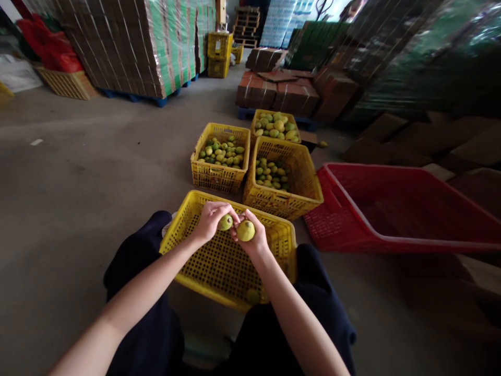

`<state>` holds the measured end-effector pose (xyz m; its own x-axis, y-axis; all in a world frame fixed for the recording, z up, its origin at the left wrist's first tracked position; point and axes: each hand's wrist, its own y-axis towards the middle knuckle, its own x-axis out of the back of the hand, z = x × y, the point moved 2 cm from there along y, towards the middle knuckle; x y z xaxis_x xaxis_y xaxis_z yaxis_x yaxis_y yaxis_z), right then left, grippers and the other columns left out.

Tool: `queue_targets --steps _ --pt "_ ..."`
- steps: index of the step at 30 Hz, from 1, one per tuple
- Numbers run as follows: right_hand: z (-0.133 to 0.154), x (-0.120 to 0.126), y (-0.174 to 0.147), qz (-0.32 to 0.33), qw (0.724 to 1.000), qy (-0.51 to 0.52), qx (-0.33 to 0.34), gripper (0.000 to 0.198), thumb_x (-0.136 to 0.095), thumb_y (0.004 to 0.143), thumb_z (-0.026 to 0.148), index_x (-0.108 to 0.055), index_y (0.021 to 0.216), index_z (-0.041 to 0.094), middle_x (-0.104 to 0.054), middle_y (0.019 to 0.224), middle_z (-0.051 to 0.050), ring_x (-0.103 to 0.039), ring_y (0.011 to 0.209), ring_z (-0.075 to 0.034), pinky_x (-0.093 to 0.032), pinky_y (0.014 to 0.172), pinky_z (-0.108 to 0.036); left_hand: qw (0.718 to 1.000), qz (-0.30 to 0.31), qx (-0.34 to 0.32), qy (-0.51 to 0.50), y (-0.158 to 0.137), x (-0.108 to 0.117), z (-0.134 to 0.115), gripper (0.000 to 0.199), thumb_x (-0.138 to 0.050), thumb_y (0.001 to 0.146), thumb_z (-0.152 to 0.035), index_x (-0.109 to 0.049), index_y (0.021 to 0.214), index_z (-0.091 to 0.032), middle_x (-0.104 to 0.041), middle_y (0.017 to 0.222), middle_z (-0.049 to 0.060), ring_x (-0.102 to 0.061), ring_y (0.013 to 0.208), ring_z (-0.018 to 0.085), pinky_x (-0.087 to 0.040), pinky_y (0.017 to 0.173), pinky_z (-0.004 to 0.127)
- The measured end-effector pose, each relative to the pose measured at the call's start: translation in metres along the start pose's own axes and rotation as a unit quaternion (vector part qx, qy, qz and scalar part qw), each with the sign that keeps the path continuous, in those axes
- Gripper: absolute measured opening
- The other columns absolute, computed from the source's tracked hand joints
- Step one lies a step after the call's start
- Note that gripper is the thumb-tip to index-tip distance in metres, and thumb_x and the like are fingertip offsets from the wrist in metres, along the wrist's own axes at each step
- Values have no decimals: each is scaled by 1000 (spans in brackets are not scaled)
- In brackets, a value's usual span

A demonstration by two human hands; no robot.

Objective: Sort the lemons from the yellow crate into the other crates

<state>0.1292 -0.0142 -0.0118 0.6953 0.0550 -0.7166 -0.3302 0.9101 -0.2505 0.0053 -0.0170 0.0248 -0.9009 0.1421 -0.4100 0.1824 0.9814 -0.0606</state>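
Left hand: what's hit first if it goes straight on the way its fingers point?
Likely the bare right hand, at its fingers or thumb around the round yellow-green fruit. The left hand looks close to it or touching; depth is unclear.

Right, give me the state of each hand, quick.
Left hand: closed, holding a small, rounded green fruit.
Right hand: closed, holding a rounded yellow-green fruit.
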Motion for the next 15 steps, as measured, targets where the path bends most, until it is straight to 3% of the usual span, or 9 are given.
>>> queue_targets --steps 4,9,12,15 --pt "-2 0 2 -13 1000 17 -4 39 -68 76 49 -56 53 19 -58 48 1 -51 35 -12 -37 29 -20 1000 -19 -14 -3 2 -4 1 34 -57 83 -30 -66 52 -18 -66 57 4 -59 51 14 -44 54 24" --pt "-1 -4 7 -56 996 61 25 29 -61 85 44 -64 71 18 -65 64 -1 -58 47 -11 -42 36 -19 985 -144 46 -88 11 -2 7 23 -57 84 -32 -66 68 -17 -65 63 1 -58 52 11 -43 48 20" --pt "2 1 11 -95 993 75 15 12 -65 81 28 -62 76 19 -65 64 0 -58 51 -10 -42 39 -16 951 -205 136 -185 17 2 10 12 -61 81 -26 -61 73 -17 -60 63 -2 -57 51 9 -46 48 19" --pt "6 13 12 -142 986 93 -4 14 -66 80 27 -57 72 20 -59 57 2 -53 48 -10 -37 36 -16 904 -260 197 -276 20 7 10 16 -61 84 -20 -52 70 -19 -55 60 -3 -56 54 9 -54 55 22"
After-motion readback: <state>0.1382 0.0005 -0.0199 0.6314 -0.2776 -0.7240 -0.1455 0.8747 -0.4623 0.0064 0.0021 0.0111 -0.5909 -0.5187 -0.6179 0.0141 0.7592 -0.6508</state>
